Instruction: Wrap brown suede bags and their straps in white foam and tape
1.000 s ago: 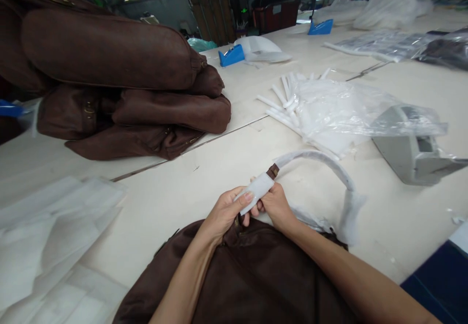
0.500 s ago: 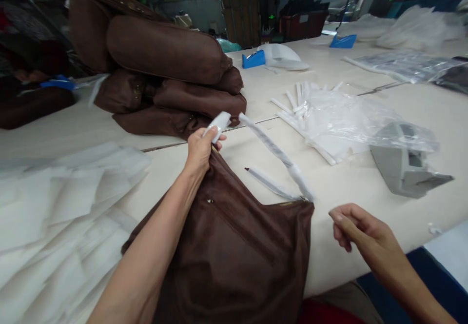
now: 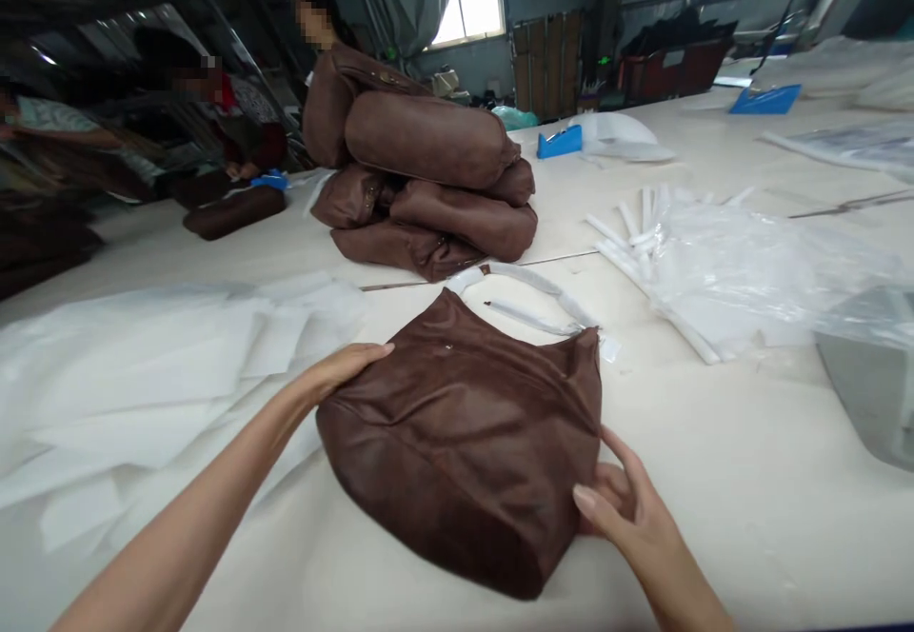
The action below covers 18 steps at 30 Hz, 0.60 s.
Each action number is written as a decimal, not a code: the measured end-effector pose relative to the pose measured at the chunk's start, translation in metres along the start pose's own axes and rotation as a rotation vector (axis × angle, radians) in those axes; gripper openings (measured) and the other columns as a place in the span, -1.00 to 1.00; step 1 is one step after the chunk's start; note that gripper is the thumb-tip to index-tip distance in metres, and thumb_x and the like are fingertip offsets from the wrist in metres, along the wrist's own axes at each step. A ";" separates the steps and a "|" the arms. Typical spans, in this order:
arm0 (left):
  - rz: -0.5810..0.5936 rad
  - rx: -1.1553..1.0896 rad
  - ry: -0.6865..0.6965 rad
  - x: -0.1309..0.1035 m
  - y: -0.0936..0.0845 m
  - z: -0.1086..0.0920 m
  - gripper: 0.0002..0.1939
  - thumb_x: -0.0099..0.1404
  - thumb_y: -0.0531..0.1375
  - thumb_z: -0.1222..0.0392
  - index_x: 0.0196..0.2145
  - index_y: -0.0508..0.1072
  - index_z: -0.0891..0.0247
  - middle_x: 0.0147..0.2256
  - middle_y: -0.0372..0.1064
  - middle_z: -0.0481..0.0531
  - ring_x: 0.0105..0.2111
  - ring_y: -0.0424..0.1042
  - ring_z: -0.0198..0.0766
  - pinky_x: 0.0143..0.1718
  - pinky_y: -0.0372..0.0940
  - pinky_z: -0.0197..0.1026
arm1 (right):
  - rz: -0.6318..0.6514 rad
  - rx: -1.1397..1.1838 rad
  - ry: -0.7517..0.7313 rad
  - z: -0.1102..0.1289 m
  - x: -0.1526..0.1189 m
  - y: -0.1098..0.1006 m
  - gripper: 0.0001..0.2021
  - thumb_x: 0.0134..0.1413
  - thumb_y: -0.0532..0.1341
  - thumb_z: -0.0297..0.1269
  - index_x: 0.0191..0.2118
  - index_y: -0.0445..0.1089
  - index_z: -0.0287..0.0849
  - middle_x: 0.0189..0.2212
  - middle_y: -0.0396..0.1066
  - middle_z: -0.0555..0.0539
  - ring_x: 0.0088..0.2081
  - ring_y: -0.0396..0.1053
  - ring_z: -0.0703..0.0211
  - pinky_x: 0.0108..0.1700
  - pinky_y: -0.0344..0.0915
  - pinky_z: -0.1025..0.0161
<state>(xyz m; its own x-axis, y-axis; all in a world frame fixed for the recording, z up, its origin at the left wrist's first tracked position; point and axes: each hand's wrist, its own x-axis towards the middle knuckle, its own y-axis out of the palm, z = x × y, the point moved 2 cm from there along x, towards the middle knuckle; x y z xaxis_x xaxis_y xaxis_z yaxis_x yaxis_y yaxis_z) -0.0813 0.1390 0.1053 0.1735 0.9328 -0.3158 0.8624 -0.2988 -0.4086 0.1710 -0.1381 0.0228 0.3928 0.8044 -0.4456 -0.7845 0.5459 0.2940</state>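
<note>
A dark brown leather handbag (image 3: 464, 432) lies on the table in front of me, its base towards me and its top pointing away. My left hand (image 3: 349, 365) grips its left side, a digit stretched over the leather and the other fingers mostly hidden. On the right side, my right hand (image 3: 621, 499) holds the lower edge, thumb in front and fingers partly behind. Beyond the bag's top curves its strap (image 3: 549, 285), wrapped in white film. A small white tag (image 3: 609, 346) sits by the top right corner.
Several brown bags (image 3: 428, 137) are stacked behind. White paper sheets (image 3: 143, 375) spread at left; clear plastic and white rolled strips (image 3: 714, 251) lie at right near a grey tape dispenser (image 3: 871, 375). Blue dispensers (image 3: 560, 142) stand farther back. Other people work at the far left.
My left hand has let go of the wrapped strap end and moved to the bag's left side. My right hand, free before, has taken the right side. The bag now lies flatter, farther from me.
</note>
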 end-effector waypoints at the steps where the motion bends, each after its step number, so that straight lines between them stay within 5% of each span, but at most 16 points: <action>1: 0.020 -0.009 -0.016 -0.005 0.000 0.006 -0.67 0.15 0.38 0.02 -0.26 0.50 0.33 -0.31 0.51 0.05 -0.36 0.49 -0.19 -0.29 0.42 -0.15 | 0.014 0.017 -0.047 0.011 0.013 0.000 -0.04 -0.21 0.46 -0.01 0.31 0.04 -0.09 -0.02 0.49 -0.24 -0.03 0.47 -0.09 -0.08 0.43 0.07; 6: 0.186 0.031 -0.073 -0.039 0.009 0.043 -0.39 0.01 0.35 -0.19 -0.07 0.49 0.26 -0.19 0.56 0.18 -0.21 0.54 0.07 -0.14 0.42 0.02 | -0.227 -0.335 -0.187 0.071 0.056 -0.060 -0.37 -0.13 0.34 -0.02 0.10 0.37 -0.16 -0.10 0.53 -0.22 -0.10 0.49 -0.16 -0.03 0.39 -0.03; 8: 0.105 0.250 0.032 -0.049 0.016 0.043 -0.31 0.05 0.28 -0.25 0.02 0.46 0.27 -0.03 0.50 0.24 -0.06 0.48 0.18 0.04 0.34 0.12 | -0.364 -0.640 -0.271 0.092 0.054 -0.082 -0.44 -0.05 0.27 0.06 0.05 0.44 -0.15 -0.01 0.48 -0.26 -0.09 0.47 -0.21 -0.01 0.36 -0.12; 10: -0.043 0.450 0.266 -0.058 0.031 0.029 -0.28 0.18 0.16 -0.27 0.15 0.37 0.24 0.17 0.33 0.21 0.15 0.32 0.18 0.24 0.14 0.12 | -0.426 -0.859 -0.522 0.108 0.042 -0.083 -0.48 0.10 0.19 0.08 0.10 0.43 -0.11 0.15 0.37 -0.24 0.06 0.40 -0.23 0.13 0.28 -0.15; 12: -0.093 0.610 0.554 -0.069 0.058 0.013 -0.34 0.35 0.02 -0.20 0.30 0.19 0.12 0.32 0.11 0.08 0.30 0.11 0.06 0.34 -0.05 0.09 | -0.322 -1.017 -0.823 0.112 0.027 -0.063 -0.51 0.24 0.11 0.00 0.21 0.34 -0.06 0.27 0.23 -0.18 0.26 0.19 -0.18 0.29 0.08 -0.15; 14: -0.023 0.781 0.864 -0.081 0.093 0.010 -0.39 0.41 -0.02 -0.11 0.36 0.05 -0.03 0.37 -0.03 -0.01 0.34 0.03 0.01 0.34 -0.11 0.14 | -0.064 -1.206 -0.968 0.101 0.019 -0.035 -0.53 0.29 0.10 -0.07 0.27 0.27 0.01 0.31 0.17 -0.13 0.35 0.02 -0.14 0.37 -0.13 -0.20; 16: 0.093 0.952 1.162 -0.090 0.126 0.026 -0.39 0.40 0.04 -0.08 0.35 0.04 -0.12 0.34 0.07 -0.02 0.28 0.17 0.02 0.31 -0.08 0.21 | 0.214 -1.343 -0.883 0.083 0.022 -0.015 -0.55 0.30 0.12 -0.04 0.25 0.29 0.03 0.28 0.23 -0.14 0.34 0.07 -0.12 0.36 -0.15 -0.25; 18: 0.033 0.987 1.300 -0.089 0.143 0.052 -0.37 0.38 0.05 -0.01 0.36 0.02 -0.09 0.28 0.19 0.02 0.22 0.25 0.06 0.30 -0.10 0.25 | 0.331 -1.331 -0.764 0.070 0.028 -0.010 -0.56 0.30 0.11 0.02 0.19 0.35 -0.01 0.22 0.31 -0.13 0.31 0.12 -0.03 0.36 -0.15 -0.20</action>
<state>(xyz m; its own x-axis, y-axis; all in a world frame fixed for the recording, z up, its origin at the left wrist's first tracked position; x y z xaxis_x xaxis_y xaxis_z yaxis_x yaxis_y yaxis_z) 0.0020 0.0028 0.0307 0.8868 0.3030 0.3490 0.3173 0.1500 -0.9364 0.2236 -0.1051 0.0663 -0.0586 0.9907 0.1232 -0.5634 0.0691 -0.8233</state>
